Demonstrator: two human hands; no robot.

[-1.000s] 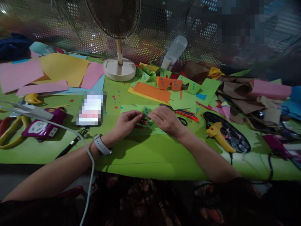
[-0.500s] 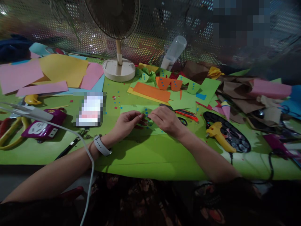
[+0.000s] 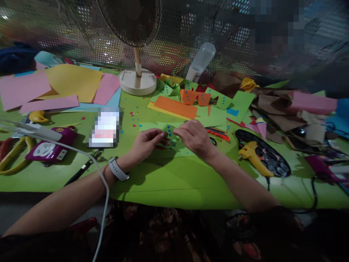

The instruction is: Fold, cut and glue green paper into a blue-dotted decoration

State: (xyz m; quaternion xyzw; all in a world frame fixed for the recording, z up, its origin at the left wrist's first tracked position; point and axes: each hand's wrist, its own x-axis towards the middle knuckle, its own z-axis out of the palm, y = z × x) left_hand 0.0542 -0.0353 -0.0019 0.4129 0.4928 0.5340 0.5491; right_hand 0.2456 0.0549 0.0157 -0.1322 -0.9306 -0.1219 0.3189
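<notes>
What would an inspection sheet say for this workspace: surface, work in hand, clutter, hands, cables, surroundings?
Surface: green tabletop, scattered with small paper bits.
Work in hand: blue-dotted green paper between the hands.
Clutter: coloured sheets at left; yellow glue gun and black palette at right.
Hands: left hand and right hand close together; exact grip unclear.
Cables: white cable passes before the left forearm.
Surroundings: perforated screen behind.

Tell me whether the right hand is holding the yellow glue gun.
No, the yellow glue gun lies on the black tray, apart from the right hand.
</notes>
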